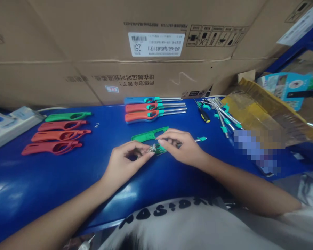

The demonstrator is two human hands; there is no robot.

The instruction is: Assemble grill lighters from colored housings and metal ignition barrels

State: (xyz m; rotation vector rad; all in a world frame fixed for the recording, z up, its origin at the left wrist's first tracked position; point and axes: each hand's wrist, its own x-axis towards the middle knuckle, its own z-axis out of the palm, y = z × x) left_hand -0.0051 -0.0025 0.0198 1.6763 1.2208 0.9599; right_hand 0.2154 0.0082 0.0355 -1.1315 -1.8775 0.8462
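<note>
The left hand (127,161) and the right hand (178,147) were held close together above a blue work table (54,184), with a small green-and-metal component (158,149) pinched between their fingertips. The exact grip was partly hidden by the fingers. A slim metal rod (198,140) with a teal tip projected beyond the right hand, but whether it was joined to the component could not be told. Just beyond the hands, a green lighter shell (147,134) was laid on the table, its near end almost reaching the component.

Farther out to the left of the hands, 4 lighter shells (58,132) were arranged in a row: 1 green and 3 in red or orange tones. Straight ahead of the hands, 3 assembled utility lighters (155,109) with steel nozzles were lined up side by side. Ahead and to the right of the right hand, a screwdriver (204,115) with a yellow-and-black handle was laid beside a heap of steel nozzles (220,113) fitted with teal parts. Beyond those, yellow-brown packing (253,111) was seen, and a pixelated patch hid whatever lay nearer the table. A white power strip (15,126) was placed at the far left, and a cardboard carton (156,45) was stacked behind the table.
</note>
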